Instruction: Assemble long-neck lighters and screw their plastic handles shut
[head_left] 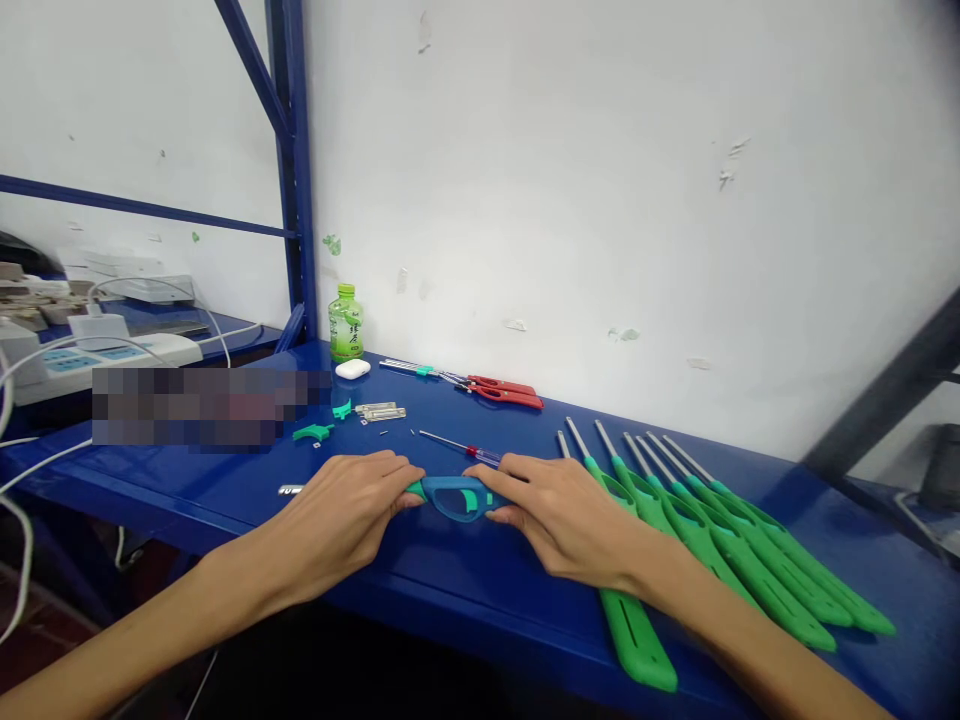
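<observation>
Both hands grip a blue long-nosed lighter [459, 505] above the front of the blue table. My left hand [349, 505] is closed round its nozzle end, and the metal tip [289, 490] sticks out past the fingers. My right hand [559, 510] pinches the handle side, which the hand mostly hides. Between the hands show the trigger opening and a green trigger [471, 500]. A screwdriver [457, 446] lies just behind, its handle partly covered by my right fingers. Loose green triggers [313, 432], metal parts [381, 411] and tiny pieces lie beyond my left hand.
Several green lighters [724, 545] lie side by side at the right, one under my right forearm. Red-handled lighters [504, 391], a green bottle [346, 325] and a white case [352, 370] stand or lie near the wall. A power strip [172, 350] with cables is at left.
</observation>
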